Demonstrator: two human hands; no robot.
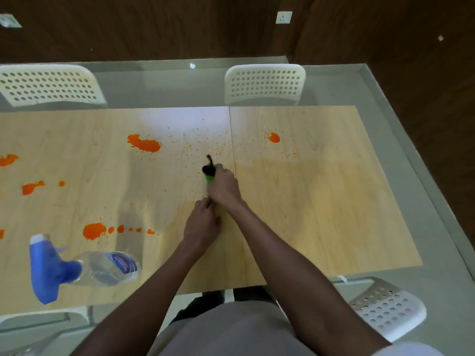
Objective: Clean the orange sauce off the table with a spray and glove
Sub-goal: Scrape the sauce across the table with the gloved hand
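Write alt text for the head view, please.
Both hands, right hand and left hand, hold a green and black glove over a wooden table splattered with orange sauce. A spray bottle lies on its side at the left.

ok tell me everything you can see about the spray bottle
The clear plastic spray bottle with a blue trigger head lies on its side on the light wooden table, near the front left. Its body looks transparent, with a blue and white label wrapped around it, and points right; the blue head points left and toward the near edge. Neither hand touches it. An orange sauce splat lies just beyond it, apart from the bottle. How much liquid it holds cannot be told.
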